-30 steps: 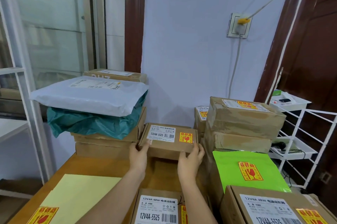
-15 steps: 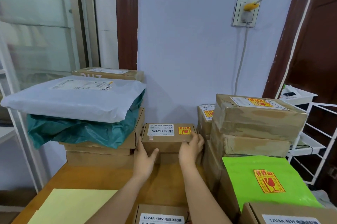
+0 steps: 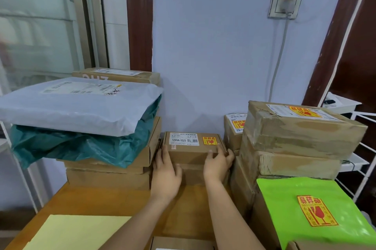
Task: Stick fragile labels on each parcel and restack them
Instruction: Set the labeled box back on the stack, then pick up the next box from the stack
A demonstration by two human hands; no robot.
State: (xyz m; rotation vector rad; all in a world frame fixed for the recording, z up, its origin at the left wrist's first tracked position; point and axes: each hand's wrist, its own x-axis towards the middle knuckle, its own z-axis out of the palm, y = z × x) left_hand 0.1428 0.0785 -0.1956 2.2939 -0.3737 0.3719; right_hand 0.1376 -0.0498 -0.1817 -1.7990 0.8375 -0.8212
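Since one second ago, both hands have carried the small box [image 3: 192,144] forward and down; it now sits on another box at the wall. Left hand [image 3: 165,170] fingers lie straight along its left end, right hand [image 3: 217,165] fingers curl around its right corner. Its long axis runs from 9 to 3 o'clock, at 12 o'clock from both hands, equally near. Its fragile label [image 3: 209,140] faces up.

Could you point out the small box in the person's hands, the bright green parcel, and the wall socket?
small box [image 3: 191,141]: head view, top face by the white label.
green parcel [image 3: 284,194]: head view, bare green top.
wall socket [image 3: 274,8]: head view, plate's lower left.
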